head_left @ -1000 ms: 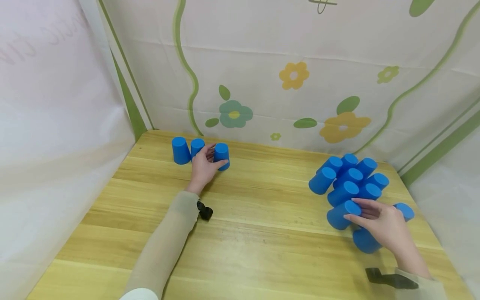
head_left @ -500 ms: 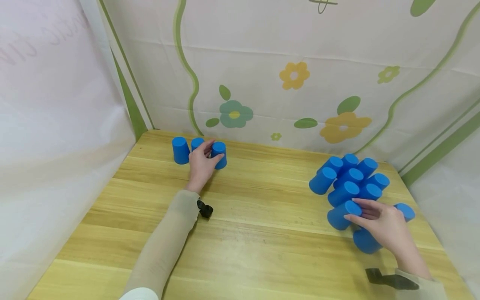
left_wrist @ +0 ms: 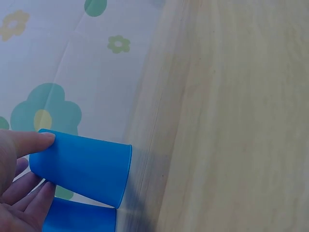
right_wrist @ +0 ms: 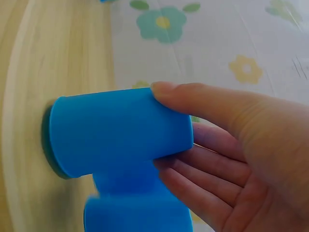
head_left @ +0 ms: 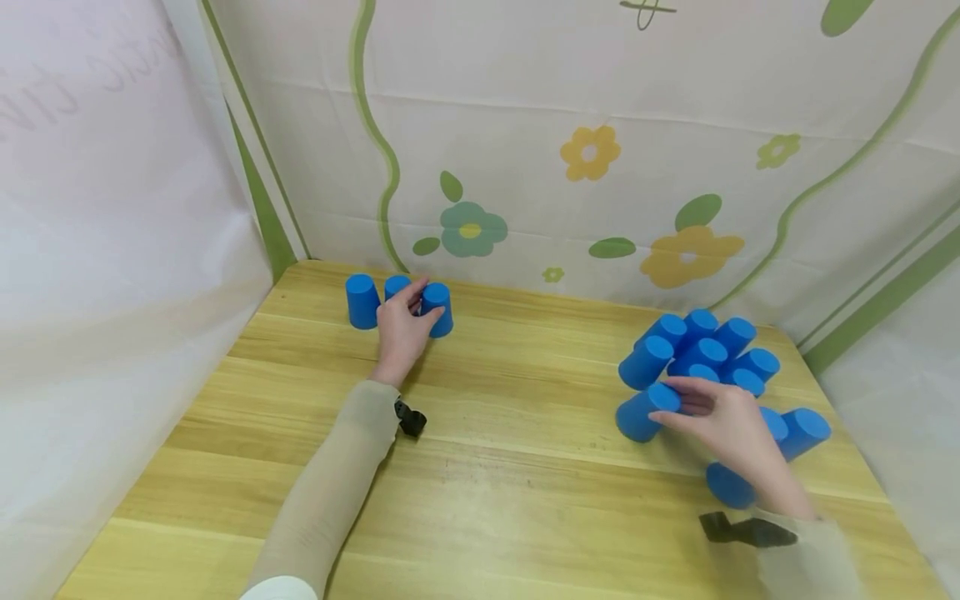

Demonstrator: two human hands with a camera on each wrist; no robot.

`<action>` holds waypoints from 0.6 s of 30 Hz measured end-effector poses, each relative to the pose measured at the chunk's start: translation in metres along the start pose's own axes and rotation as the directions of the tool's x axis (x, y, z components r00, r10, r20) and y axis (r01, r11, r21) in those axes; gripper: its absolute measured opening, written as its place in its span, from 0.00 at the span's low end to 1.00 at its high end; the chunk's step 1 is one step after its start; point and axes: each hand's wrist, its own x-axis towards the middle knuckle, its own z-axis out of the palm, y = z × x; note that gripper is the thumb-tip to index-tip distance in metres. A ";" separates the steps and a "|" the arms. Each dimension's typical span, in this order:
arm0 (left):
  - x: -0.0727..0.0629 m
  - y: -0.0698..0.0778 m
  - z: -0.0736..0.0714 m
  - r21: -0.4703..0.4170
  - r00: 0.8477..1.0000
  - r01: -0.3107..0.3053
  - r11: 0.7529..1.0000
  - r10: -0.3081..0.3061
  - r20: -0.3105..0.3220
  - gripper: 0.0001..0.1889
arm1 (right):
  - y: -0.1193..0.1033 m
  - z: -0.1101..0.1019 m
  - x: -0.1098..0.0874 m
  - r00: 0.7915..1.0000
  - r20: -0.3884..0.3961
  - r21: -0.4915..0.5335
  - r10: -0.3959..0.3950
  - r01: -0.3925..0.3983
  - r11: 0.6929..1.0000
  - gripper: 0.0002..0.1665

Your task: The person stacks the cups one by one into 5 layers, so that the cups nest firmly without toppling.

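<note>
At the back left of the table, my left hand [head_left: 402,331] pinches an upside-down blue cup [head_left: 438,310] between thumb and fingers. Two more blue cups stand beside it: one at the far left [head_left: 363,302], and another [head_left: 397,287] partly hidden behind the hand. On the right side, my right hand [head_left: 723,421] grips a blue cup [head_left: 645,414] near its narrow end; in the right wrist view this cup [right_wrist: 111,130] shows a dark gap and shadow along its rim by the table. The left wrist view shows the left cup [left_wrist: 84,164] with its rim at the table.
Behind the right hand, several upside-down blue cups [head_left: 647,362] cluster at the back right. More cups [head_left: 806,432] stand to the right of that hand, and one [head_left: 729,485] is below it. A flowered cloth [head_left: 517,183] hangs along the wooden table's [head_left: 480,500] back edge.
My right hand has carried its cup leftward, away from the cups around it. The left hand has slid its cup slightly left, closer to the two standing cups.
</note>
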 end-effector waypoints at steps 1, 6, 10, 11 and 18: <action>0.000 0.000 0.000 0.004 1.000 -0.004 1.000 0.004 -0.004 0.29 | -0.004 0.003 0.005 1.000 0.002 0.009 -0.011 0.011 1.000 0.38; -0.001 0.000 0.000 0.018 1.000 -0.016 1.000 0.016 -0.017 0.29 | -0.025 0.024 0.032 0.998 0.036 0.055 -0.060 0.058 0.997 0.37; 0.001 0.001 -0.001 0.041 0.999 -0.043 0.998 0.044 -0.032 0.28 | -0.043 0.044 0.056 0.993 0.070 0.114 -0.093 0.085 0.990 0.37; 0.002 0.001 -0.002 0.047 0.998 -0.057 0.997 0.059 -0.034 0.27 | -0.047 0.049 0.061 0.992 0.073 0.129 -0.108 0.098 0.987 0.36; 0.013 0.012 -0.018 0.071 0.987 -0.161 0.984 0.161 0.005 0.26 | -0.068 0.072 0.084 0.980 0.102 0.211 -0.173 0.149 0.966 0.33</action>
